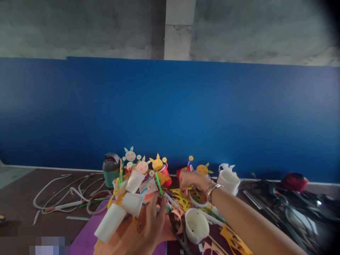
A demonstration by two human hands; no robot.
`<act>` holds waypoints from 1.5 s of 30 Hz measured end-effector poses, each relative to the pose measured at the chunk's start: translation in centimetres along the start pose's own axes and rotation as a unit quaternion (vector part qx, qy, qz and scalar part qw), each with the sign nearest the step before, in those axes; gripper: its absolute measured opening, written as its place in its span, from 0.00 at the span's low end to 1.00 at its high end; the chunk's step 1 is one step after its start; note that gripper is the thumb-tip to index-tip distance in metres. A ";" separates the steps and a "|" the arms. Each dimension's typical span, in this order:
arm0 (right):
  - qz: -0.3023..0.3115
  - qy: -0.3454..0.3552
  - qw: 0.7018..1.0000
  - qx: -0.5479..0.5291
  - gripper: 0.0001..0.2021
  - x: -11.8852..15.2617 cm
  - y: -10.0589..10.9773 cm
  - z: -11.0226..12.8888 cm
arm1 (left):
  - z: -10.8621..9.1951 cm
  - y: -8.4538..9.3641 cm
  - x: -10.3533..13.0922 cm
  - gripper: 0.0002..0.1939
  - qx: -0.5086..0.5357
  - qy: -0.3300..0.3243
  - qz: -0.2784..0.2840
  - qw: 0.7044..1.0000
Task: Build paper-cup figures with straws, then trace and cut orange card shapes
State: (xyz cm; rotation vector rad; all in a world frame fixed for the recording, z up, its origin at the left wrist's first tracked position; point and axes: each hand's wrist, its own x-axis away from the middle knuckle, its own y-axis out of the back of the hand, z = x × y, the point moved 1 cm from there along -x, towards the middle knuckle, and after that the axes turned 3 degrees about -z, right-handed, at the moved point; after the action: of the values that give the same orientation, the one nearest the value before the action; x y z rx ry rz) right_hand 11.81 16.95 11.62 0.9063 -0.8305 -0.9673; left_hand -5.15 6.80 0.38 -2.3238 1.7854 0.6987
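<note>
My left hand is at the lower middle, its fingers closed beside a green stick that rises at its fingertips. Farther right, my right hand reaches over the pile with fingers bent down, near a red cup and yellow cut paper; what its fingertips hold is hidden. White paper cups lie on their sides to the left. An open white cup stands below my right wrist. Paper animal faces stand behind the cups.
Black scissors lie by the open cup. White cables and a green-grey container are at the left. A white cup stack, dark cables and a red object are at the right. A blue panel stands behind.
</note>
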 end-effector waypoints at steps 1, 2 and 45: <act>0.023 -0.002 0.999 -0.030 0.05 0.3 0.4 -0.5 | 0.0 0.0 0.0 0.14 0.006 0.003 -0.001 1.000; 0.041 -0.003 0.997 -0.062 0.05 0.6 0.8 -1.1 | 0.0 0.0 0.0 0.13 0.013 0.006 -0.003 1.000; -0.157 0.088 0.984 -0.016 0.15 2.9 -3.2 -2.2 | -0.4 0.7 -2.1 0.13 0.259 0.146 0.016 0.955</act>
State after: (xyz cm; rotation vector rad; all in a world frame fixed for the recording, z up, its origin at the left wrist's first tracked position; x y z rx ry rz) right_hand 13.78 13.89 8.35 1.0996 -0.5286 -1.1494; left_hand -6.14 8.31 1.82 -2.1087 1.8343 -0.1240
